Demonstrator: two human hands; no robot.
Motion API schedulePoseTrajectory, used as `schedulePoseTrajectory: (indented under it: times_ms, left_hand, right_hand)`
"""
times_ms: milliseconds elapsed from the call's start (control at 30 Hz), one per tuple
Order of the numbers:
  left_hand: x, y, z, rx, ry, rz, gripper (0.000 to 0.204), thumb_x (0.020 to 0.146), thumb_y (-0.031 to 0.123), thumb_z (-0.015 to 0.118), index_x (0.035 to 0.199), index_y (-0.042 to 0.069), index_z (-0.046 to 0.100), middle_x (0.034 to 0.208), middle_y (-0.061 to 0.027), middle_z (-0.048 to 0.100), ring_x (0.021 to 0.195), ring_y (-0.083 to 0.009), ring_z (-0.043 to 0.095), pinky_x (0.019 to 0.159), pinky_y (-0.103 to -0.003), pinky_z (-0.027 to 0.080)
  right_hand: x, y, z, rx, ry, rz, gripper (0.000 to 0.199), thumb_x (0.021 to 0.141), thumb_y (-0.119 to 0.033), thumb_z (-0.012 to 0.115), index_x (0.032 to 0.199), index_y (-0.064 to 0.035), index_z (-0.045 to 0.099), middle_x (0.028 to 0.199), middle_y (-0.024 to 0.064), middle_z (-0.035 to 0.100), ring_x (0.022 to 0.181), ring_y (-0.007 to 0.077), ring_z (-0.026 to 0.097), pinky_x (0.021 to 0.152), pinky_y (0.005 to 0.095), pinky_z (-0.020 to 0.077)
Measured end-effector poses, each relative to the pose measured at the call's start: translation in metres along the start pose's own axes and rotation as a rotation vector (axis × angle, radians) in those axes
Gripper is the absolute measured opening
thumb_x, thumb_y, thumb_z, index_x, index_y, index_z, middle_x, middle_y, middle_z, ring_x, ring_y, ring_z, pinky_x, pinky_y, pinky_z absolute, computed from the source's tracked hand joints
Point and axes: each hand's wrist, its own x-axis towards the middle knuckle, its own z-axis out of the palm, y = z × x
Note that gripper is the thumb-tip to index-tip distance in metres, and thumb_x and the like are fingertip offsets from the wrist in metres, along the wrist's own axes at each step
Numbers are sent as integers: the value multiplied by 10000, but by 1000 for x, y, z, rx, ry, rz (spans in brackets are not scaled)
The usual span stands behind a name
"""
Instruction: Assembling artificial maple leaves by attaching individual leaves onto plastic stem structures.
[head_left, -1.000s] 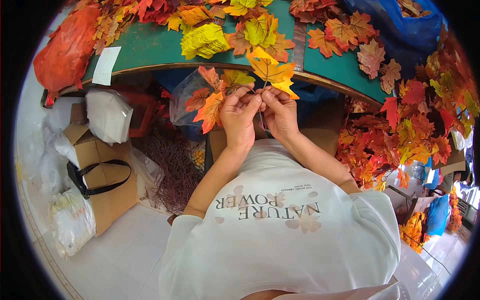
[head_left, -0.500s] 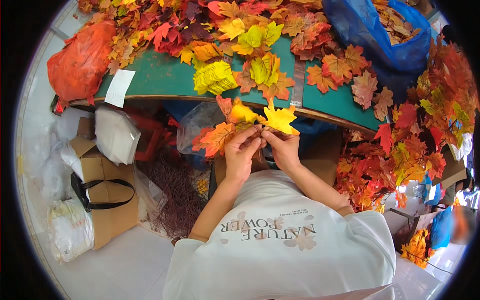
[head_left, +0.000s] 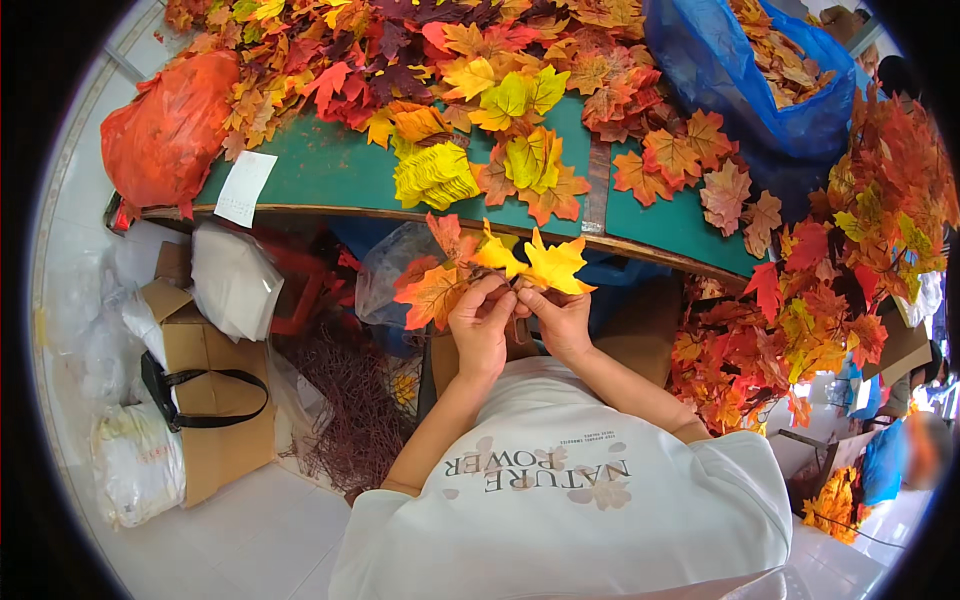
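In front of my chest, just short of the green table's edge, both hands meet on a spray of artificial maple leaves. My left hand (head_left: 480, 325) pinches its brown stem, with orange leaves (head_left: 436, 292) fanning out beside the fingers. My right hand (head_left: 560, 318) is closed at the base of a bright yellow leaf (head_left: 556, 264), its fingertips nearly touching the left ones. Another yellow leaf (head_left: 500, 252) rises between the hands. The exact joint is hidden by my fingers. A stack of yellow-green leaves (head_left: 436, 175) lies on the table beyond.
Loose autumn leaves heap across the green table (head_left: 310, 165). A red bag (head_left: 170, 125) and a paper slip (head_left: 245, 188) lie at its left; a blue bag of leaves (head_left: 745, 80) stands right. Below left are a cardboard box (head_left: 225, 430) and a tangle of brown stems (head_left: 355, 420).
The hands have dipped slightly toward my body. The leaves in them have turned a little, and the middle yellow leaf now stands nearer the right-hand one.
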Motion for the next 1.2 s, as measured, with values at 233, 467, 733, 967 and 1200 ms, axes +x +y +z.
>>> schedulePoseTrajectory:
  times_ms: [233, 467, 733, 967, 1200]
  left_hand:
    - [-2, -2, -2, 63, 17, 23, 235, 832, -76, 568, 1064, -42, 581, 909, -87, 622, 718, -139, 604, 663, -250, 518]
    - [-4, -1, 1, 64, 27, 36, 214, 845, -42, 575, 1059, -40, 573, 898, -76, 625, 704, -109, 594, 625, -229, 508]
    - [-8, -9, -13, 112, 64, 31, 232, 857, -38, 557, 1088, -26, 566, 876, -38, 609, 698, -72, 567, 613, -170, 455]
    - [-16, -13, -31, 358, -35, -46, 380, 863, -30, 549, 1234, -34, 464, 1066, -70, 570, 949, -134, 571, 800, -227, 472]
    - [-26, -28, -59, 531, 55, -165, 188, 856, 3, 583, 1029, -69, 569, 904, -85, 620, 735, -139, 634, 652, -238, 529]
  right_hand:
    - [1, -3, -2, -55, -46, 31, 104, 801, 4, 660, 899, -4, 626, 764, 33, 636, 632, 89, 583, 569, 220, 481]
    - [-1, -3, 0, -32, -77, 49, 75, 812, 1, 647, 882, 6, 618, 771, 32, 628, 644, 85, 574, 584, 212, 476]
    - [9, -14, -4, -203, -243, 178, 100, 815, -12, 640, 900, 20, 600, 774, 31, 614, 670, 98, 586, 598, 236, 491]
    - [13, 2, -8, -968, -293, -232, 173, 810, -169, 623, 904, -24, 630, 855, 129, 653, 762, 284, 628, 668, 361, 491]
    - [18, 2, -18, -1197, -355, -196, 207, 804, -257, 609, 851, -57, 634, 763, 137, 633, 707, 334, 612, 625, 403, 485]
